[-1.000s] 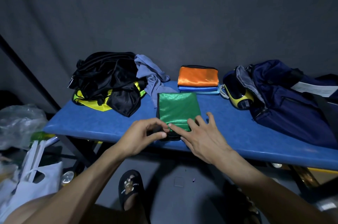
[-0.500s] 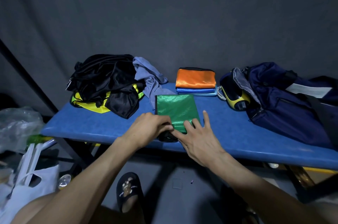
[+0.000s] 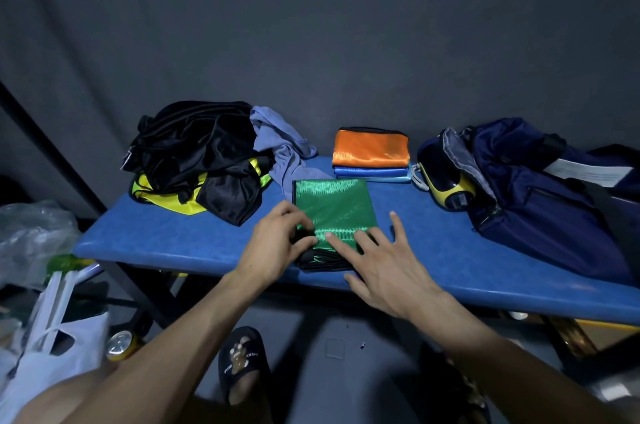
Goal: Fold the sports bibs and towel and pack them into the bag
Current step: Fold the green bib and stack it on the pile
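Since a second ago the left hand has slid in from the left edge of the green bib onto its near left corner, and the right hand has moved a little further onto the near right part of the cloth; the bib itself has not shifted.

Largest of all is the blue bench, which runs across the view and carries everything. At its right end slumps the dark navy bag, its mouth open toward the left, with a white paper sheet lying on top and a yellow and black object sitting in the opening. At the left end lies a heap of black and yellow bibs, unfolded, and a grey-blue towel is draped off its right side, reaching down just beside the far left corner of the green bib. Behind the green bib, near the wall, stands a small stack: a folded orange bib on top of a folded blue bib.

Folded into a rectangle, the green bib lies flat near the front edge of the bench, with dark trim bunched at its near end. The left hand pinches that near left corner with curled fingers and thumb. The right hand is spread wide, its fingers straight, pressing flat on the near right part of the bib.

Below the bench, a black slipper shows on the floor, and a white plastic bag hangs at the left.
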`<state>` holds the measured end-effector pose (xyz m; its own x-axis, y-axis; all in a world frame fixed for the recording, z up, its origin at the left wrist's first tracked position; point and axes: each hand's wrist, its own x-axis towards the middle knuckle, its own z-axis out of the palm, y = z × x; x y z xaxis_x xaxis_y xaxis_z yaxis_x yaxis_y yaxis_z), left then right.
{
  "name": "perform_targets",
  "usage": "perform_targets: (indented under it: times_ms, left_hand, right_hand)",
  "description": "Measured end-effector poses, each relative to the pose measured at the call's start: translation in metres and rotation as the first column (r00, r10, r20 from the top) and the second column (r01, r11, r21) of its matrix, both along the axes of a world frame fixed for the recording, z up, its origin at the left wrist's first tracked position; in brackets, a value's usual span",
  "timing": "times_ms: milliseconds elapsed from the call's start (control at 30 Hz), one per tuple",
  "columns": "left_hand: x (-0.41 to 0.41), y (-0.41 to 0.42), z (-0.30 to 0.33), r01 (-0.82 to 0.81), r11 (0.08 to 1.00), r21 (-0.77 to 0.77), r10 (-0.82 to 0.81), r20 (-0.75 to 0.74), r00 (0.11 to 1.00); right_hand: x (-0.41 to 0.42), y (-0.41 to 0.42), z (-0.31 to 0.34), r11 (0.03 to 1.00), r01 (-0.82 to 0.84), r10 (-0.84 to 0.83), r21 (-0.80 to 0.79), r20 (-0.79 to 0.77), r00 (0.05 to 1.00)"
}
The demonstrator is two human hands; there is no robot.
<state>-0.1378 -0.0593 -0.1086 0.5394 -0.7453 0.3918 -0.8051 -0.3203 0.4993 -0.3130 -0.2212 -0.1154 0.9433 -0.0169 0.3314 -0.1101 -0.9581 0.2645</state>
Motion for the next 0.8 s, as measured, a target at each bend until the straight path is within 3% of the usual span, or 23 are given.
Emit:
perform_targets:
  times_ms: [500, 633, 800]
  left_hand:
    - [0.005, 0.002, -0.006, -0.061, 0.998, -0.033, 0.061, -0.007, 0.998]
    - [0.0, 0.003, 0.003, -0.07, 0.995, -0.076, 0.055, -0.178, 0.982]
    - [-0.01, 0.008, 0.023, 0.081, 0.987, -0.141, -0.129, -0.379, 0.916]
  right_hand:
    - [-0.004, -0.013, 0.004, 0.997, -0.008, 0.011, 0.083, -0.04, 0.999]
    - [-0.005, -0.012, 0.007, 0.994, -0.008, 0.015, 0.109, -0.062, 0.998]
    - [-0.004, -0.006, 0.007, 0.999, -0.045, 0.045, -0.002, -0.082, 0.996]
